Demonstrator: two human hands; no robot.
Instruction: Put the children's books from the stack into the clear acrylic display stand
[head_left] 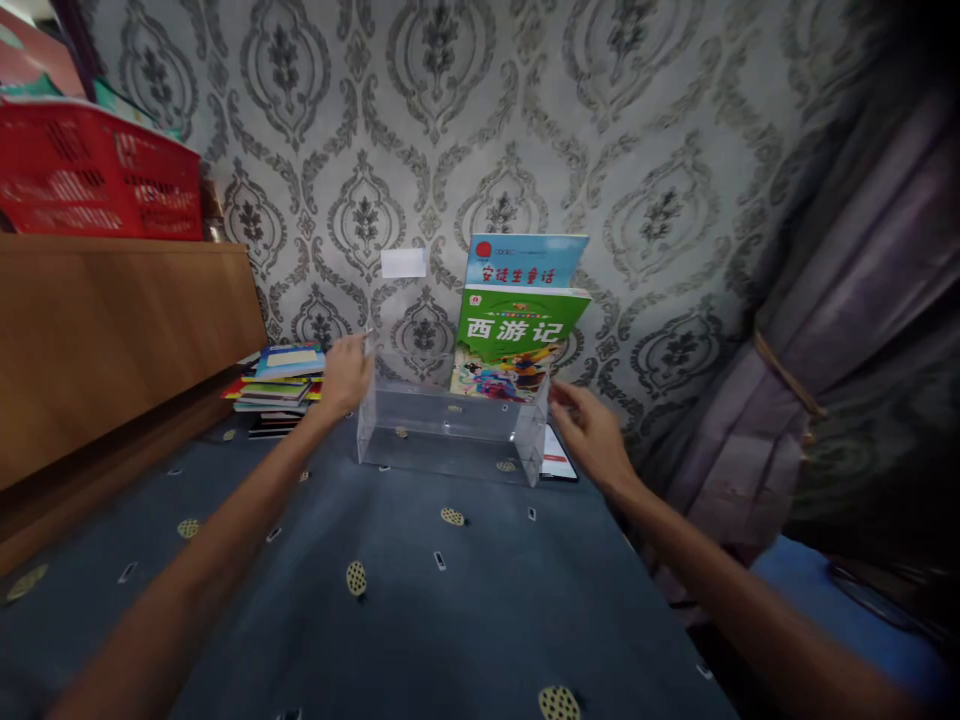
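A clear plastic box [450,430] stands on the dark blue cloth near the patterned wall. Two books lean upright in it at its right end: a green one [517,345] in front and a blue one [523,260] behind. My left hand [343,375] grips the box's left wall, fingers closed over its top edge. My right hand [589,430] is at the box's right wall, fingers curled and slightly apart, touching or just off the edge.
A stack of books [279,385] lies at the left by a wooden cabinet [112,330] with a red basket [97,175] on top. A phone [556,458] lies behind the box's right end. A purple curtain [840,330] hangs at the right.
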